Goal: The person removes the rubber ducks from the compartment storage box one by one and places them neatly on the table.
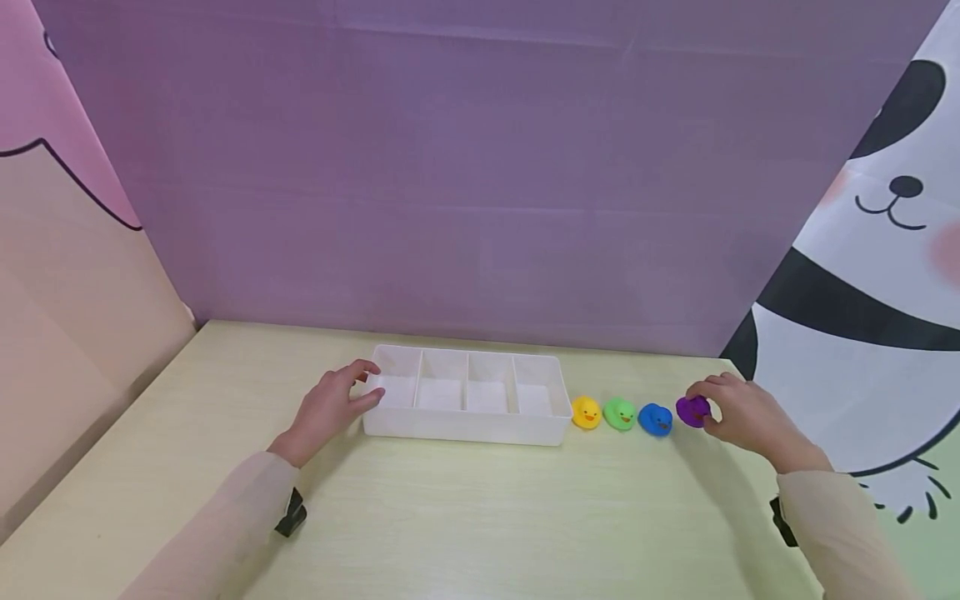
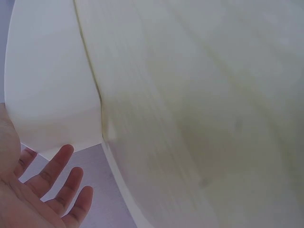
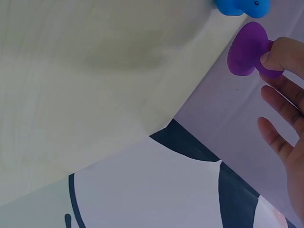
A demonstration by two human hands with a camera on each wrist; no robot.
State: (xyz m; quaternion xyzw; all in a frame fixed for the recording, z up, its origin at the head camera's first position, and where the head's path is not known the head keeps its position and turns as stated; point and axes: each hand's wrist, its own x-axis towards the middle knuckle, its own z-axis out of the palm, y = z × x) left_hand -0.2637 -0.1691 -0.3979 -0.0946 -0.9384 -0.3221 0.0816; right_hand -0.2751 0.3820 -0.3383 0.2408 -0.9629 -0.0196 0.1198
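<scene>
A white box [image 1: 468, 427] with several open compartments in a row stands on the table. At its left end is my left hand [image 1: 330, 408], thumb and fingers spread by the end wall; in the left wrist view the fingers [image 2: 57, 173] are loosely extended beside the white wall. My right hand [image 1: 750, 417] pinches a purple toy duck [image 1: 692, 411] between thumb and fingers, and the right wrist view shows its broad flat base [image 3: 244, 50]. Left of it sit a blue toy duck [image 1: 656, 420], a green duck [image 1: 620, 413] and a yellow duck [image 1: 587, 412].
The pale wooden table [image 1: 480, 517] ends at a purple backdrop [image 1: 450, 183] behind the box. A panda-print panel [image 1: 862, 375] borders the table on the right, and a pink and beige panel [image 1: 75, 317] on the left.
</scene>
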